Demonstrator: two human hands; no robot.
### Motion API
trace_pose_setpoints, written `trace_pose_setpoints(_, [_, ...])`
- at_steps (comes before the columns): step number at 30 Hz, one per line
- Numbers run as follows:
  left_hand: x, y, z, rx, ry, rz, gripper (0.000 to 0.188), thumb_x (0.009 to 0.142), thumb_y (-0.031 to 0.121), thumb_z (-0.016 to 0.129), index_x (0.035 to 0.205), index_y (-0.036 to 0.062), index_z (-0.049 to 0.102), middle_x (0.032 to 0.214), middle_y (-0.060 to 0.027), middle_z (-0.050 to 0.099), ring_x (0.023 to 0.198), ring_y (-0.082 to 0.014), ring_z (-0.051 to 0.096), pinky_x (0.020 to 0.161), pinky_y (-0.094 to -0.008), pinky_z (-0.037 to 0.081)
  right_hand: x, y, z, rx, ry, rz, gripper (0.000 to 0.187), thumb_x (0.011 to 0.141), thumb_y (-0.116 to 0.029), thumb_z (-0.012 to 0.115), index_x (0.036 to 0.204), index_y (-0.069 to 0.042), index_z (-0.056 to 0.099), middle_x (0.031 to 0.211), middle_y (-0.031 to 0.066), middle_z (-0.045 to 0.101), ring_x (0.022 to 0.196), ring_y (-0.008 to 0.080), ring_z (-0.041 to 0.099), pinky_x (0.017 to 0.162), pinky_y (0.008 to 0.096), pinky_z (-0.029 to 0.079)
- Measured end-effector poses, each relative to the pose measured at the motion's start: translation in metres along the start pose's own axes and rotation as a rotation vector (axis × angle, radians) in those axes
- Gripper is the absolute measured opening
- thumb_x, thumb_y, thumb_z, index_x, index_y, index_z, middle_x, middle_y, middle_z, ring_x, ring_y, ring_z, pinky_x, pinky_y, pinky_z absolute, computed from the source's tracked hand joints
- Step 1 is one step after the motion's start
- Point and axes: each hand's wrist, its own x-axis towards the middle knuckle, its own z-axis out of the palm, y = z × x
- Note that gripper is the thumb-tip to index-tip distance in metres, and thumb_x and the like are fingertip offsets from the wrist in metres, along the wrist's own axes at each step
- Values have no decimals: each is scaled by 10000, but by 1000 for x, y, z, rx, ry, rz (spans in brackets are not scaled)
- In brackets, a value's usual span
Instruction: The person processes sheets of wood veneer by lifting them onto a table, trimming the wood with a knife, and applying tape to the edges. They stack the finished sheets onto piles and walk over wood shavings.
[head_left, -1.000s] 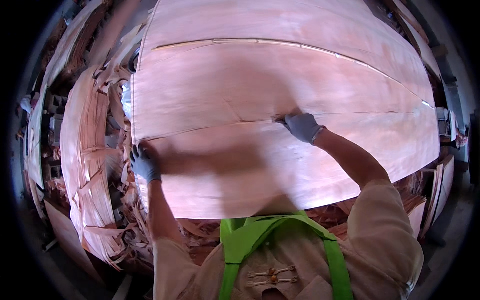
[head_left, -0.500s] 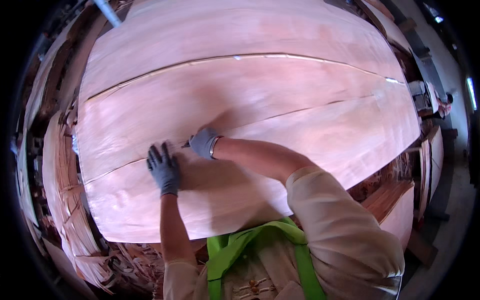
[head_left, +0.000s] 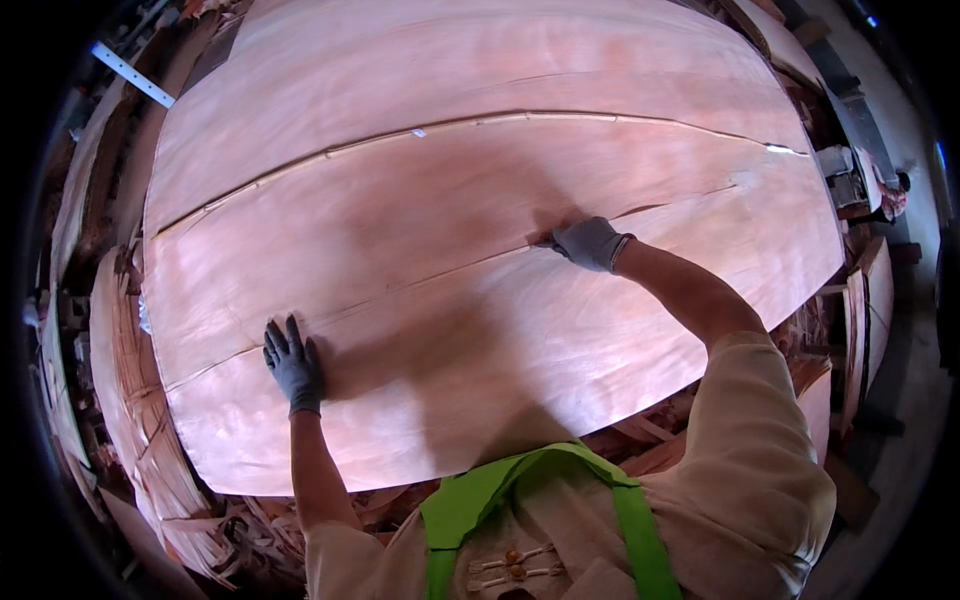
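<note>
Where a veneer sheet (head_left: 400, 220) is crossed by a lower seam (head_left: 430, 280), the left hand (head_left: 293, 370) and the right hand (head_left: 590, 245) are set

While the broad, pinkish sheet is spread in front of the green apron (head_left: 480, 500), the left hand is laid flat near its left edge. Its fingers are stretched out and somewhat parted, with nothing grasped, and the lower seam is crossed by them. Farther right, the right hand is placed on the same seam, with its fingers curled and pointed leftward (whether something small and dark is gripped at their tips cannot be told). To the right of that hand, the seam is seen as a darker line. Across the sheet above both hands, an upper seam (head_left: 530, 115) is marked by a pale, raised-looking edge. Beyond the sheet's left side, a bundle of veneer (head_left: 113, 340) is seen, and at the upper left a light, perforated strip (head_left: 132, 74) is shown.
</note>
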Motion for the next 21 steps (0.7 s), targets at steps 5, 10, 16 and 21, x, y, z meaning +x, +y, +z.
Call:
trace_pose_setpoints(5, [16,78,-13,28,200,41,658,900,435,418,1423,95,208,1463,-203,180,1347,-371,171,1062,-529,145,-1,4,-6,41,117,-79,202,875,-310,514,989,-234,663,892,104,655,795,284,628,654,408,510])
trace_pose_setpoints(10, [28,350,-55,-495,-3,299,719,839,327,506,1402,2,197,1462,-192,192,1358,-361,146,1099,-484,106,-5,9,-4,32,122,-142,279,870,-351,472,902,-163,676,828,125,665,773,299,647,642,444,502])
trace_pose_setpoints(16, [31,412,-46,-298,-37,240,680,837,308,502,1409,73,217,1456,-193,207,1340,-364,191,1091,-475,148,-27,59,14,21,60,-136,247,847,-217,456,884,-85,661,806,147,662,750,311,648,653,463,483])
trace_pose_setpoints(21, [33,411,-42,-177,70,326,632,826,231,512,1406,175,268,1462,-194,191,1321,-387,228,1064,-490,205,-79,172,1,76,66,-110,243,854,-221,461,960,-137,663,863,118,665,832,294,640,706,414,486])
